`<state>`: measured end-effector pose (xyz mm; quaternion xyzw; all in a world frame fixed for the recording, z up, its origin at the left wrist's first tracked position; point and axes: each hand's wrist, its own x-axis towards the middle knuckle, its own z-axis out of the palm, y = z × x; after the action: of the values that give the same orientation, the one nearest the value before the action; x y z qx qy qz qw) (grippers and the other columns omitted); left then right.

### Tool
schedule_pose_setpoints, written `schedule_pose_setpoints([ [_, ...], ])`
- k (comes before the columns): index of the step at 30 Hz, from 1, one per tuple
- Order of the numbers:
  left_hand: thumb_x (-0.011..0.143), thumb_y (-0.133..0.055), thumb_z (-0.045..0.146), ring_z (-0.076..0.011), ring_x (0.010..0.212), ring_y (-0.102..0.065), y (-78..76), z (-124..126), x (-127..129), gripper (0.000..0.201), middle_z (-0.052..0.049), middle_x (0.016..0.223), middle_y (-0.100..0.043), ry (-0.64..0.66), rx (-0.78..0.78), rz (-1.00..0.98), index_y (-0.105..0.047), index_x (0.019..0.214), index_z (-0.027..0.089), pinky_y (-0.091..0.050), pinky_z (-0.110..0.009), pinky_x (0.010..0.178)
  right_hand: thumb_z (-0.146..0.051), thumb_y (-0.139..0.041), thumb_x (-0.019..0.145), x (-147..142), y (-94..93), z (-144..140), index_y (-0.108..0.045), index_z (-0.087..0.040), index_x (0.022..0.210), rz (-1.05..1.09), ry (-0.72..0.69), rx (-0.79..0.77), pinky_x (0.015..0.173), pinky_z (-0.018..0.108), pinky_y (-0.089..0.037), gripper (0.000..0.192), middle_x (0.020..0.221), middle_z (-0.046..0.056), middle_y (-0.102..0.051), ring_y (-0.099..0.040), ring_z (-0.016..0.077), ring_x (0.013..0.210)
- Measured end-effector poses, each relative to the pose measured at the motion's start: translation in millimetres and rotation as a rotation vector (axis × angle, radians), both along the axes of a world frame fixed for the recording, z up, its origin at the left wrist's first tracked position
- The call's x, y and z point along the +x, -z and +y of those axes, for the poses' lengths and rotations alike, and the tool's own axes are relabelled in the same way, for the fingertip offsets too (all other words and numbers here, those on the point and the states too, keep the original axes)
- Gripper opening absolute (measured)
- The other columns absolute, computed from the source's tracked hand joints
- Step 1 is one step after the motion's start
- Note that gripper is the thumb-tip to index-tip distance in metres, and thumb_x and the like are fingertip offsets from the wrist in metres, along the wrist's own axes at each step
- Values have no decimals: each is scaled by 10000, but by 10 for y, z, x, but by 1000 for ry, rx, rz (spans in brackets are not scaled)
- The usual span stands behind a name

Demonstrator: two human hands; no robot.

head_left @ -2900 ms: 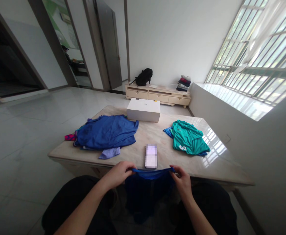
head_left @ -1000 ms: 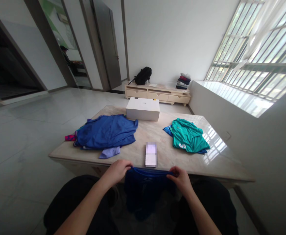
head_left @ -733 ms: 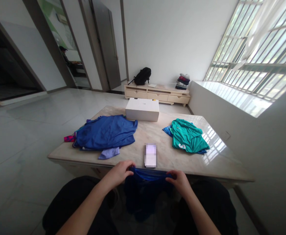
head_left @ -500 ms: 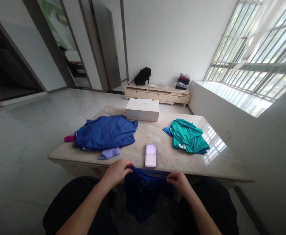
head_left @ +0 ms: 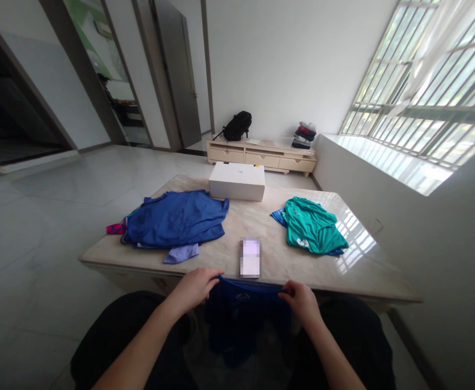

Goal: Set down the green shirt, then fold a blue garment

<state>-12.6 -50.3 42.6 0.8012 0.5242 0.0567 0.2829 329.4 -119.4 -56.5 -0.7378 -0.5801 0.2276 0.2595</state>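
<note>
1. The marble-topped table (head_left: 257, 219) is filling the middle of the scene.
2. The low cabinet (head_left: 262, 160) is standing beyond its far edge, against the wall.
3. The blue clothes pile (head_left: 176, 219) is lying on the table's left side.
4. The dark blue garment (head_left: 243, 311) is hanging at the table's near edge, between the two hands, its lower part fading into shadow.
5. The green shirt (head_left: 313, 225) is lying on the right, over other blue cloth.
6. The white box (head_left: 236, 187) is resting at the far edge, near the blue pile.
7. The left hand (head_left: 197, 284) is pinching the garment's upper edge, fingers nearly closed.
8. The right hand (head_left: 301, 301) is gripping the edge's other end between thumb and fingers.
9. A pixelated rectangular object (head_left: 250, 260) is lying near the front edge.
</note>
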Motion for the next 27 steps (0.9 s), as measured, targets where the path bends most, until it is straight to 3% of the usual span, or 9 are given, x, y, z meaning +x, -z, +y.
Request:
schedule_pose_setpoints([
  [3, 959, -513, 237, -230, 684, -722, -27, -27, 16, 425, -46, 795, -790, -35, 7, 3, -649, 1360, 200, -480, -292, 730, -313, -773, 772, 7, -45, -10, -734, -210, 791, -16, 20, 17, 620, 292, -340, 111, 685, 30, -705, -634, 225, 675],
  [9, 944, -574, 256, -236, 723, -714, -70, -17, 3, 162, -42, 773, -761, -107, 45, 15, -715, 1009, 213, -424, -280, 675, -449, -686, 851, 60, -64, -17, -724, -207, 876, 38, -22, 55, 659, 315, -438, 246, 723, 37, -714, -664, 241, 702],
  [13, 914, -606, 226, -258, 882, -716, -63, 11, -2, 122, -75, 942, -780, -119, 88, -22, -715, 964, 208, -431, -300, 749, -392, -644, 856, 115, -47, -28, -758, -188, 955, 100, -115, 62, 734, 337, -524, 254, 827, 66, -754, -709, 259, 776],
  [16, 918, -551, 191, -232, 778, -709, -49, 32, 1, 165, -60, 851, -765, -96, 77, -80, -707, 974, 193, -450, -300, 728, -300, -596, 862, 130, -106, -54, -782, -203, 964, 123, -225, 93, 777, 332, -548, 233, 920, 68, -754, -720, 249, 838],
  [18, 913, -525, 167, -217, 734, -706, -67, 35, -20, 196, -48, 806, -756, -36, 53, -134, -715, 961, 188, -471, -296, 721, -256, -569, 876, 129, -197, -92, -794, -224, 948, 114, -279, 130, 798, 335, -543, 239, 947, 64, -740, -711, 242, 858],
  [22, 878, -568, 123, -216, 926, -733, -209, -29, -141, 228, -43, 957, -797, 162, 7, -260, -769, 941, 210, -511, -283, 860, -243, -501, 973, 130, -506, -264, -810, -273, 973, 59, -319, 239, 870, 350, -511, 310, 1017, 77, -716, -671, 248, 976],
  [27, 992, -595, 195, -212, 971, -730, -428, -248, -123, 208, -77, 1049, -775, 360, 0, -674, -800, 960, 202, -546, -287, 891, -191, -463, 1042, 25, -1059, -575, -788, -279, 1064, 202, -465, 418, 818, 278, -501, 338, 1043, 69, -672, -671, 186, 933],
])
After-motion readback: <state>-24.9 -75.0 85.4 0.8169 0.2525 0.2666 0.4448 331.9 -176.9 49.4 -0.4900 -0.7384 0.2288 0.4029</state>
